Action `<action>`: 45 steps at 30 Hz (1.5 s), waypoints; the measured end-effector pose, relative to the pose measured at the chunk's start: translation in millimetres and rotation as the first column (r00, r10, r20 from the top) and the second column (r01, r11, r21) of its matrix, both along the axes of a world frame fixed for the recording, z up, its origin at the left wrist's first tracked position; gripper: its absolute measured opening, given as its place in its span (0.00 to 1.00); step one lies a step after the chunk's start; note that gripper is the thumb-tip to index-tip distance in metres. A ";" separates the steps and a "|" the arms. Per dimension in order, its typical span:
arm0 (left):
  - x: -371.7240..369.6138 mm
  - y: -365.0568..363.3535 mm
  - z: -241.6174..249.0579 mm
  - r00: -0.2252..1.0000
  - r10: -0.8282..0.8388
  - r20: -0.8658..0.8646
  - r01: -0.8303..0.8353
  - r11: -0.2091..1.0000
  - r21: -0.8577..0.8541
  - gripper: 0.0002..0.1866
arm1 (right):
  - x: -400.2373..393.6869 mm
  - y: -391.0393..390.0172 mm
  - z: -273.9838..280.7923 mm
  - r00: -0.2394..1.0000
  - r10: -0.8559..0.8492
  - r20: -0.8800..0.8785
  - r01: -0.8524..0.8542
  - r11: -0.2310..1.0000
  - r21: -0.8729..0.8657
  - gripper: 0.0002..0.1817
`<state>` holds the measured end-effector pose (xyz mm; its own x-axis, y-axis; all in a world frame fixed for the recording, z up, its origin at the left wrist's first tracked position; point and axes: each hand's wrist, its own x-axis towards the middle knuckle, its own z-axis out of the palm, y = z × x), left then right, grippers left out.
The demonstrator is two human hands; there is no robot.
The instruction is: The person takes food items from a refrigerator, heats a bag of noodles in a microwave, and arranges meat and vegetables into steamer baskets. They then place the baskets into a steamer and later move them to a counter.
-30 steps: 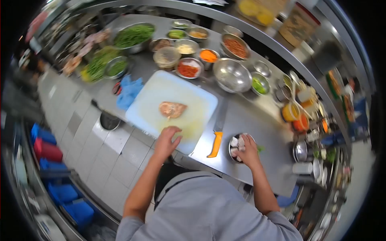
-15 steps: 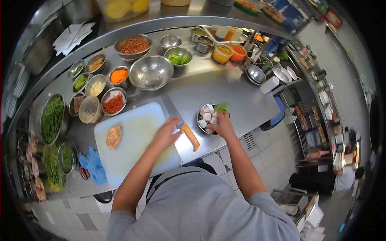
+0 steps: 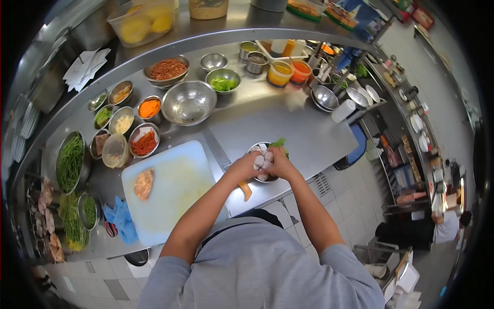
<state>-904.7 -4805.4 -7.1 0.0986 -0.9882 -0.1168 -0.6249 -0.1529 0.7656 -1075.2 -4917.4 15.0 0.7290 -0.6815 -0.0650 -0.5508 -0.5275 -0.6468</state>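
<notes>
Both of my hands meet at a small metal bowl of pale, pinkish-white chunks. My left hand is at the bowl's left side, its fingers against the chunks. At the right side, my right hand has its fingers curled at the chunks, beside a green leaf. Whether either hand grips a chunk is unclear. A knife with an orange handle lies partly under my left hand, its blade pointing away. On the white cutting board rests a piece of raw meat.
Bowls of shredded red food, orange slices and greens stand left and behind. A large metal bowl is behind the board. Blue gloves lie left of it. A person is at far right.
My left hand has moved right, from beside the knife handle to the bowl, and now covers part of the knife. My right hand stays at the bowl. The view has shifted slightly.
</notes>
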 end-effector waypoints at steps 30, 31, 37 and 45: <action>48.7 247.7 -30.1 0.462 0.881 0.101 -0.833 0.470 -0.293 0.29 | 115.5 82.3 -0.8 0.620 0.665 0.418 -0.780 0.464 0.419 0.30; 46.7 248.3 -32.4 0.433 0.898 0.081 -0.848 0.437 -0.299 0.28 | 101.6 65.7 5.8 0.649 0.651 0.395 -0.760 0.525 0.384 0.27; 38.0 234.3 -40.2 0.349 0.914 0.209 -0.768 0.406 -0.496 0.26 | -14.5 -49.4 18.8 0.984 0.144 0.109 -0.171 0.936 0.307 0.21; 19.9 107.8 29.8 0.858 0.497 0.131 -0.375 0.779 -0.503 0.22 | -19.4 0.9 27.2 0.903 0.113 -0.416 -0.088 0.993 0.079 0.34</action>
